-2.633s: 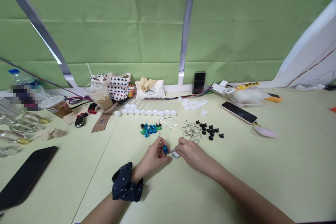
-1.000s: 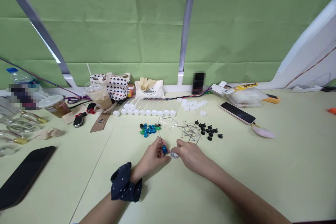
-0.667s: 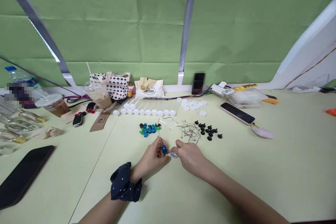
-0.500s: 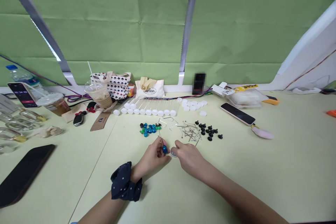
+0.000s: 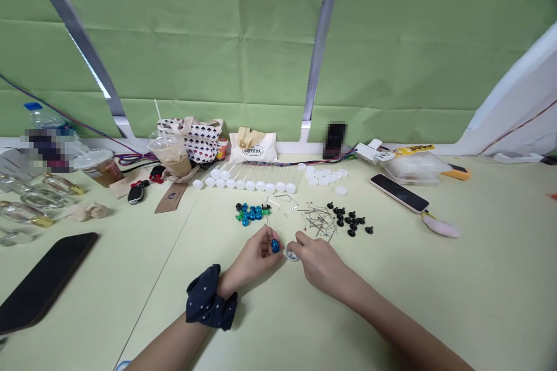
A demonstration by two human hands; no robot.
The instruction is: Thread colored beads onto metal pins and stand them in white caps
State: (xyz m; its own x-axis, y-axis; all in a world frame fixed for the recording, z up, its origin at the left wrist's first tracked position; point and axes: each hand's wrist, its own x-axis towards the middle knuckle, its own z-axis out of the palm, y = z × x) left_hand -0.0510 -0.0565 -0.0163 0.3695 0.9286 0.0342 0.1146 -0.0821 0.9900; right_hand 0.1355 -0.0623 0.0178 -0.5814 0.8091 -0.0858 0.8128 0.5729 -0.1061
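Note:
My left hand (image 5: 251,253) is closed around a shiny blue bead-like piece (image 5: 275,246) with a thin metal rod sticking up from it. Close to its right, my right hand (image 5: 322,259) has its fingers pinched over a small round dish (image 5: 293,256) on the table. What those fingertips hold, if anything, is hidden. Beyond my left hand lies a cluster of blue, green and black pieces (image 5: 251,214). A pile of thin metal rods (image 5: 319,219) lies beyond my right hand, with black knob-like pieces (image 5: 351,222) beside it.
Clear tubes with white caps (image 5: 250,185) lie in a row at the back, near loose white caps (image 5: 324,175). A phone (image 5: 399,192) lies at the right, a dark tablet-like slab (image 5: 47,281) at the left. Iced drinks (image 5: 172,156) and glass bottles (image 5: 26,213) stand or lie left.
The whole view has shifted slightly to the left, so things appear a little further right. More of the small dish shows beside my right fingers. My left hand keeps its hold.

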